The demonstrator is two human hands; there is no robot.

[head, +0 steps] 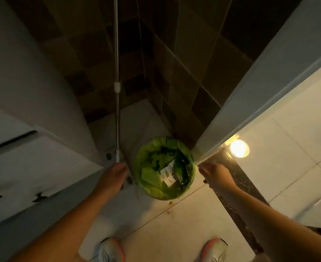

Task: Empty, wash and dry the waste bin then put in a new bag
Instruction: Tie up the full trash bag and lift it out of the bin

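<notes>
Down in the middle of the frame, the waste bin stands on the floor, lined with a green bag. Its sides are hidden. Paper inside has writing too blurry to read. Left hand and right hand reach beside it, well apart; I cannot tell their fingers. Walls crowd close.

A bin, lined with a green bag, is seen on the floor between both hands: left and right are held just beside it.
</notes>
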